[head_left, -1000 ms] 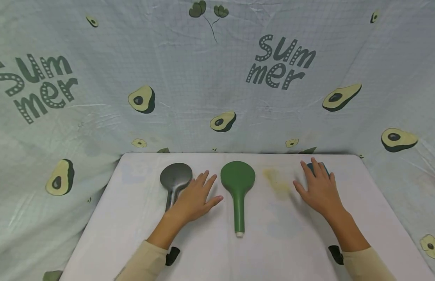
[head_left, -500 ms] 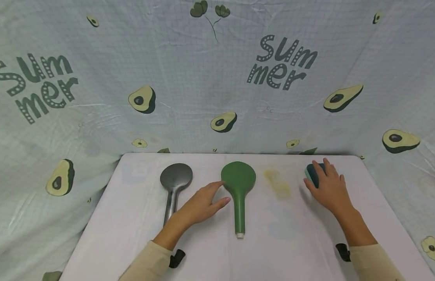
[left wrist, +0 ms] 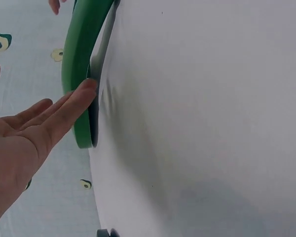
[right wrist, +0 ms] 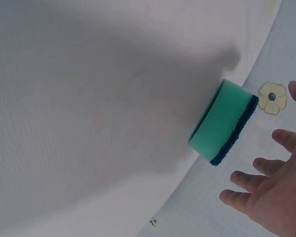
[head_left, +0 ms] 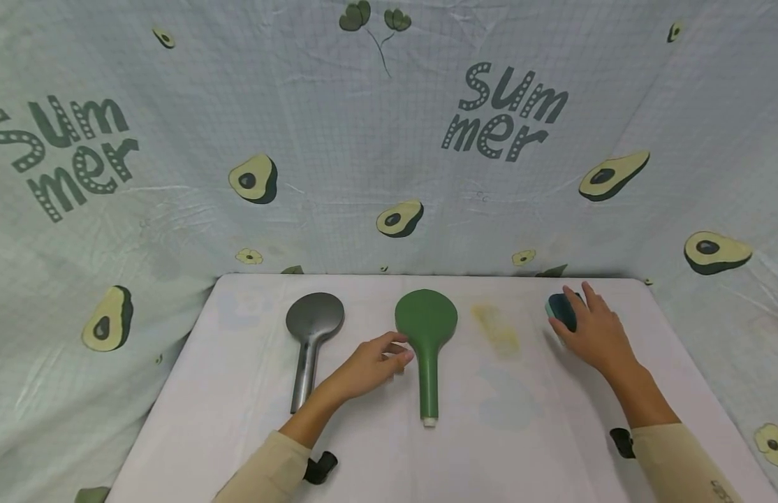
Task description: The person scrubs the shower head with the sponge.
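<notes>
My left hand (head_left: 369,365) reaches beside a green shower head (head_left: 425,318) that lies face down with a white stub at its handle's end. In the left wrist view, loosely extended fingertips (left wrist: 86,89) overlap the green head's edge. Further left rests a grey shower head (head_left: 315,316), its handle pointing toward me. Over at the right, my right hand (head_left: 599,339) hovers by a sponge (head_left: 560,312), partly covering it. The right wrist view shows this sponge (right wrist: 219,121) as a teal block with a dark blue scouring side, the fingers spread and apart from it.
Both shower heads and the sponge lie on a white-covered table (head_left: 477,454). A yellow stain (head_left: 498,328) marks the cover between the green shower head and the sponge. Behind the table hangs a cloth (head_left: 339,154) printed with avocados and lettering.
The left hand has moved right from near the grey shower head to the green one, its fingers bending more. The right hand has shifted right, uncovering more of the sponge.
</notes>
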Demonstrator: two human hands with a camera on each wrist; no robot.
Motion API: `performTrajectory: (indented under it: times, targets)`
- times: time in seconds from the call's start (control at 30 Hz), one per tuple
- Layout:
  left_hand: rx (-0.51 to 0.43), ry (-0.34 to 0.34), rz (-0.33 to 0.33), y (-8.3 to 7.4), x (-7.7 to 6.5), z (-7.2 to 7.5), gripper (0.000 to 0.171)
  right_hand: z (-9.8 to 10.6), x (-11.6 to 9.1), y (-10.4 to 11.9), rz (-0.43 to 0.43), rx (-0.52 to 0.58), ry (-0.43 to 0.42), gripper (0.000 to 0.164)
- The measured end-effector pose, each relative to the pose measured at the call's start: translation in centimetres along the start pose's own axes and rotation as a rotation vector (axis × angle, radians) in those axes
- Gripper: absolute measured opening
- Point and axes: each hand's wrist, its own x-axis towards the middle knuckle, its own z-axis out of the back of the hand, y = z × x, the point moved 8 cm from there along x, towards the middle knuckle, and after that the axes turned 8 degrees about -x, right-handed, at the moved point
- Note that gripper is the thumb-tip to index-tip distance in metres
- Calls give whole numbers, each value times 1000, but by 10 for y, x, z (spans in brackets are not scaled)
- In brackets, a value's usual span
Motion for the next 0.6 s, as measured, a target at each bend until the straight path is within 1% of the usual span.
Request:
performTrajectory:
  times: [0.1, 0.23, 0.33, 0.47, 0.53, 0.6]
  targets:
    - [-98, 17, 26, 4, 3, -4, 56, -2, 3, -6, -2, -15, 19, 73]
    - [-200, 6, 77, 10, 4, -8, 58, -6, 6, -9, 4, -27, 33, 75]
    - [-250, -11, 127, 13, 6, -10, 57, -8, 9, -12, 7, -30, 42, 77]
    - [-316, -26, 194, 16, 10, -14, 55, -11, 12, -15, -3, -25, 75, 79]
    - [-331, -32, 219, 17, 12, -16, 55, -12, 13, -16, -8, -24, 88, 80]
    - [-324, -38, 244, 19, 13, -18, 56, -13, 14, -15, -6, -22, 93, 80]
